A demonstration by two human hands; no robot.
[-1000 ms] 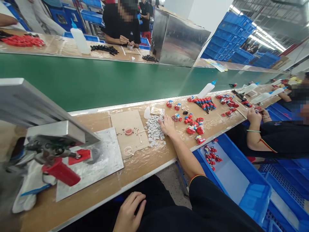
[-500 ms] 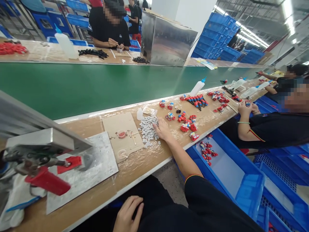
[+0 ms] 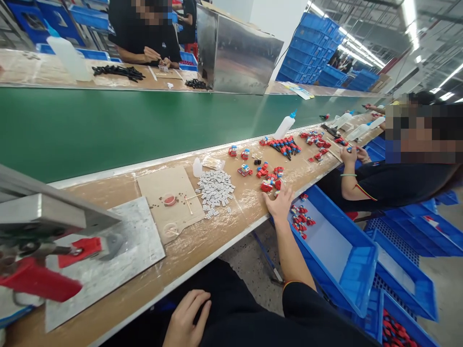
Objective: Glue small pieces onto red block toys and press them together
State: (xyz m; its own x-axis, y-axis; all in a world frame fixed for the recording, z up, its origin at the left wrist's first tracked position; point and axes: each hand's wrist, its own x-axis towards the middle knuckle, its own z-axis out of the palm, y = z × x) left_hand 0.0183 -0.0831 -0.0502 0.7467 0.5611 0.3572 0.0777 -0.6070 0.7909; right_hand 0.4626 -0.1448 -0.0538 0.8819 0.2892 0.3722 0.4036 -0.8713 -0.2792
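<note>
Since half a second ago, the person's right hand (image 3: 280,205) has been leaving the heap of small grey rectangular plastic tiles (image 3: 217,190) and is now reaching right of it, over red, blue and white blocky plastic toy figures (image 3: 269,184). Its thumb and fingers are spreading wide; whether they are touching a figure is unclear. The left hand (image 3: 190,315) is resting on the lap below the heap, fingers loosely bent, its palm hidden, so I cannot tell whether it is holding anything.

Right of and below the heap, a blue rectangular plastic bin (image 3: 371,265) is holding similar figures at its far end. Left of the heap, a shallow round clear dish (image 3: 170,199) is containing something red; a second clear dish (image 3: 170,230) is holding cotton-tipped sticks.

The figure nearest the hand is partly hiding behind fingers, leaving its long axis unclear.
</note>
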